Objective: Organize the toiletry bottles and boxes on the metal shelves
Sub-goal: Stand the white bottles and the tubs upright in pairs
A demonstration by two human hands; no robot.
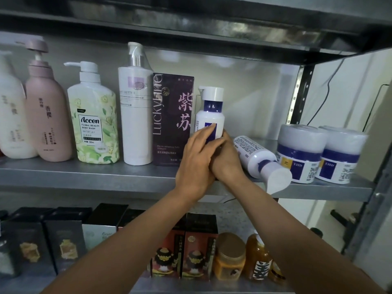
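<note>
A small white pump bottle with a blue band (210, 111) stands upright on the metal shelf (89, 172), right of a dark purple box (171, 119). My left hand (197, 158) lies over its lower front, fingers stretched up along the label. My right hand (228, 158) wraps the bottle's right side from behind my left. A second white and blue pump bottle (258, 158) lies on its side just to the right, its pump head over the shelf's front edge.
Two white and blue tubs (301, 153) stand at the shelf's right end. Left of the purple box stand a tall white pump bottle (135, 115), a floral body wash (95, 124) and a pink bottle (47, 115). Boxes and amber jars fill the lower shelf (199, 249).
</note>
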